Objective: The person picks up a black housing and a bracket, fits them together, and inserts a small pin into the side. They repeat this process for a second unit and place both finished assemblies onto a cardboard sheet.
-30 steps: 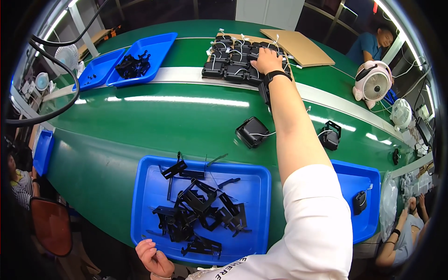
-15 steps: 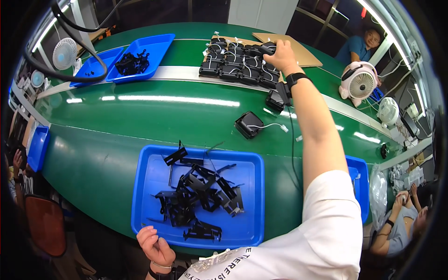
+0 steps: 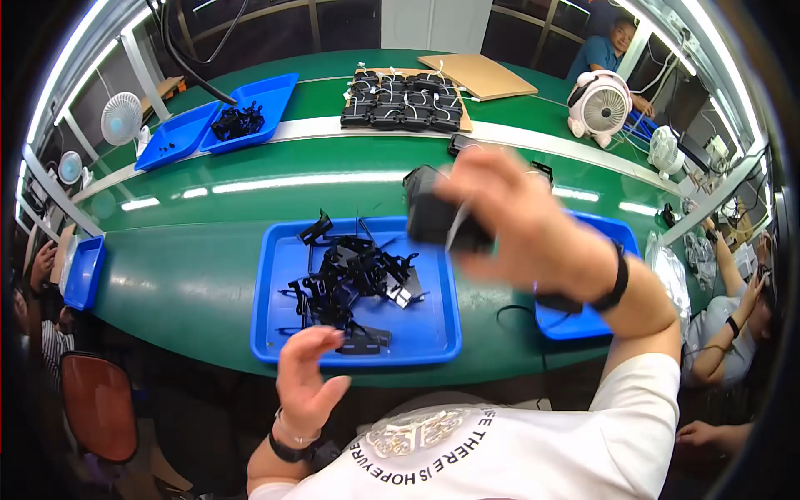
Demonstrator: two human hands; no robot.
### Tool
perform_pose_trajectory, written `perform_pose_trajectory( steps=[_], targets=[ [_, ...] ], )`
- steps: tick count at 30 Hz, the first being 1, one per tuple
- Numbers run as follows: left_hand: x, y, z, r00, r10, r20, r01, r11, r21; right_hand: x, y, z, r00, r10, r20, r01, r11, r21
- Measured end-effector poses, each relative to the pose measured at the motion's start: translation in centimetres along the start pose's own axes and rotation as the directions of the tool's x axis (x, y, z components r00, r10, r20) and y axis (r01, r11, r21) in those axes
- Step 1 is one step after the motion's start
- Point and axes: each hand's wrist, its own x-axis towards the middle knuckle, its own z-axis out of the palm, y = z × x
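Best w/ black box (image 3: 440,218) kept firm in right hand (image 3: 521,221), fingers wrapped round it above blue tray's (image 3: 433,333) far-right corner, white wire dangling clear of clips (image 3: 350,279), left hand (image 3: 307,379) open, empty at near rim, ready for a clip.

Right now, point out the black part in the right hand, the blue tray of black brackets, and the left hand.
black part (image 3: 433,218), head view, its dark front face
blue tray (image 3: 433,333), head view, bare floor
left hand (image 3: 307,375), head view, palm
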Motion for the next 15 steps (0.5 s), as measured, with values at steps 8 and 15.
perform_pose_trajectory(
  steps=[8, 15],
  targets=[
    [-0.6, 1.8, 4.9, 0.739, -0.424, 0.523, 0.555, 0.824, -0.116, -8.6, -11.7, 4.2, 0.981, -0.127, 0.146, 0.064, 0.924, 0.376],
    [-3.9, -0.6, 6.0, 0.684, -0.599, 0.417, 0.727, 0.607, -0.320, -10.9, -10.6, 3.3, 0.903, -0.030, 0.429, -0.190, 0.866, 0.462]
  ],
)
